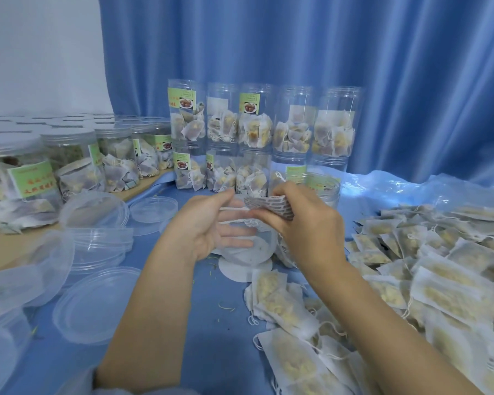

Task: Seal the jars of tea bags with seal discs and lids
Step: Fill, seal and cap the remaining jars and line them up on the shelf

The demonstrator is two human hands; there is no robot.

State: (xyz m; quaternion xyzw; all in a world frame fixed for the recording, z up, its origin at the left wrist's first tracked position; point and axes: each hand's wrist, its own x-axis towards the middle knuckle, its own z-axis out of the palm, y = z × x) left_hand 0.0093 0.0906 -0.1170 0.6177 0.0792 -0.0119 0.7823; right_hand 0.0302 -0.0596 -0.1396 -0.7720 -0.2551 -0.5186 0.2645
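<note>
My right hand (pixel 305 223) grips a small stack of seal discs (pixel 271 208), patterned face up, above the blue table. The thumb and fingers of my left hand (pixel 208 223) pinch the left edge of one thin disc in that stack. More white seal discs (pixel 244 259) lie on the table under my hands. Just behind my right hand stands an open jar of tea bags (pixel 324 188) with a green label. Two stacked rows of open, filled jars (pixel 254 124) stand at the back. Clear lids (pixel 93 305) lie loose at the left.
Lidded jars (pixel 69 155) fill a wooden surface at the far left. A big heap of loose tea bags (pixel 411 275) covers the right side, on crumpled clear plastic (pixel 439 186). A blue curtain (pixel 325 38) hangs behind. Another lid (pixel 153 208) lies near the stacked jars.
</note>
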